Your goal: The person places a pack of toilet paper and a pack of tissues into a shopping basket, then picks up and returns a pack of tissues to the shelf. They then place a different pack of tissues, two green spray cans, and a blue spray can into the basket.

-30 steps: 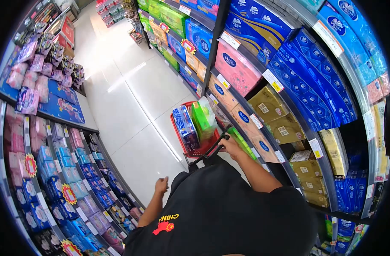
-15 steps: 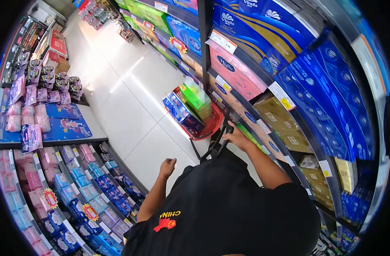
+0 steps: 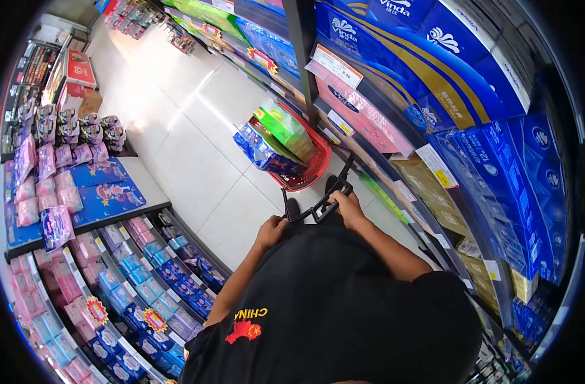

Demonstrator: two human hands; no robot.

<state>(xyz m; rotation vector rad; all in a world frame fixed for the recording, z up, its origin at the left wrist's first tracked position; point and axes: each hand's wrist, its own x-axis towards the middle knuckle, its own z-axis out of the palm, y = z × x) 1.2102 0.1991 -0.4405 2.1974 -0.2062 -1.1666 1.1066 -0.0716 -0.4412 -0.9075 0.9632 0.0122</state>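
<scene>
A red shopping basket (image 3: 315, 168) is on the floor in front of me, with a green pack (image 3: 286, 131) and a blue pack (image 3: 267, 152) inside. Its black handle (image 3: 318, 210) extends back toward my body. My right hand (image 3: 347, 208) is closed around the handle's right part. At the handle's left end, my left hand (image 3: 271, 232) has its fingers curled against it; the fingertips are partly hidden. Both of my dark shoes (image 3: 293, 208) show in part beneath the handle.
Shelves of blue Vinda tissue packs (image 3: 395, 57) and a pink pack (image 3: 363, 112) line the right side close by. Pink and blue packets fill the lower-left shelves (image 3: 132, 269). Pale floor tiles (image 3: 190, 141) run between, with boxes (image 3: 81, 69) at the far left.
My left hand has come forward and right to the basket handle from apart. My right hand stays on the handle, which now spreads wider across. The basket appears slightly higher in view.
</scene>
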